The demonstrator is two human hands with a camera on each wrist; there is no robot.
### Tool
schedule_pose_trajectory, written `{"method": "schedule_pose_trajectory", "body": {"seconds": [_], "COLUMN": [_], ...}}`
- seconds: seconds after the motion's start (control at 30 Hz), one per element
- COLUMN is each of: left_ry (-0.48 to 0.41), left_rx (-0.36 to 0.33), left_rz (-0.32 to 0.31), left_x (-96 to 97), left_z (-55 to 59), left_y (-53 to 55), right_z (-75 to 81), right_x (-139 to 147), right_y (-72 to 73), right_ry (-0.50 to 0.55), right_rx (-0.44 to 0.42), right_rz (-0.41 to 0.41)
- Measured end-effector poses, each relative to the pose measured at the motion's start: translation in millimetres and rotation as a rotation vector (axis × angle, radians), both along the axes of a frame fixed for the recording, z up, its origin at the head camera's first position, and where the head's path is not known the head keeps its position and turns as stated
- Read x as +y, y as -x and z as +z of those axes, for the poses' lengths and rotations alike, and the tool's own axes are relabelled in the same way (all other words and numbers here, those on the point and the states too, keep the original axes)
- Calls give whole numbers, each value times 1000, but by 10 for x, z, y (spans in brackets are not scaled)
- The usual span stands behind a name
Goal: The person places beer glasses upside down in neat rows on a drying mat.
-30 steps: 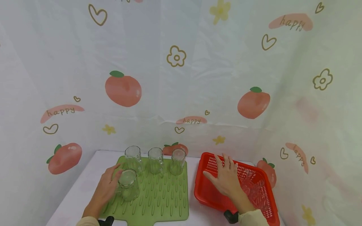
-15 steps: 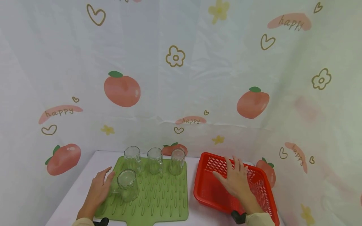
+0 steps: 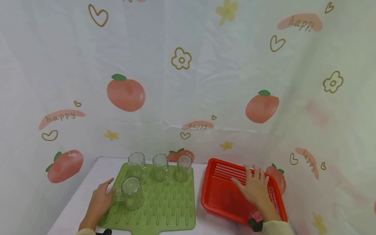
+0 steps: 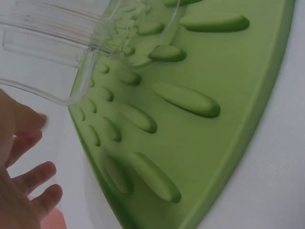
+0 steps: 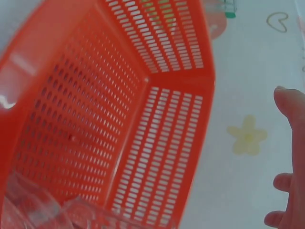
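A clear glass mug [image 3: 133, 195] stands at the left front of the green drying mat [image 3: 167, 202], its handle turned left. My left hand [image 3: 98, 202] is just left of that handle, fingers loosely bent and holding nothing. In the left wrist view the mug's handle [image 4: 71, 101] rises near the fingers [image 4: 35, 176]; whether they touch it I cannot tell. Over the red plastic basket [image 3: 205, 192] hovers my right hand [image 3: 256, 189], fingers spread and holding nothing. Clear glassware [image 5: 33, 205] lies in the basket, mostly hidden by the right hand and forearm in the head view.
Three more glass items line the mat's back edge: a left mug [image 3: 137, 167], a middle mug [image 3: 160, 168] and a right glass [image 3: 183, 169]. A white table [image 3: 88, 182] carries everything. A printed curtain [image 3: 182, 91] closes off the back and sides.
My left hand has drawn back to the left, away from the front mug, which stays in place. The right hand has shifted right across the basket with fingers still spread.
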State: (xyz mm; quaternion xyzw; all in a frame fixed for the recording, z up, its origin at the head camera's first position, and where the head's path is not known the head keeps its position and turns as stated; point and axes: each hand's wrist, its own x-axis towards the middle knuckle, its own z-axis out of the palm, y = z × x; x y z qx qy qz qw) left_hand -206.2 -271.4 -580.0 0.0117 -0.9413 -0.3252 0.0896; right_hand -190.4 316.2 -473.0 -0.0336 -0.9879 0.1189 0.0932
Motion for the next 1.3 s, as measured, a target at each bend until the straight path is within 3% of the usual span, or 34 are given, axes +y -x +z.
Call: {"method": "schedule_pose_trajectory", "body": {"seconds": [0.2,0.4,0.57,0.77,1.3], "left_ry": [61,54,46,55,96], "left_rx": [-51,-207,-265,-285,-306], "left_rz": [-84,-142,-157,-134,-122], "left_x": [-40,-46,-4,52,65], "left_z": [-70,-113,-113,-113,-316], "left_y": [11,7,-30,-74,-88], "right_z": [-3,-3,-32,-61,-76], "right_x": [107,181,261,358,467], "right_y": [0,9,30,55,114], "right_ry": [2,7,-6,-17,-2], "right_rx": [-20,-55,-78,-102,-172], "right_rz": [-28,-46,-65,-82,-96]}}
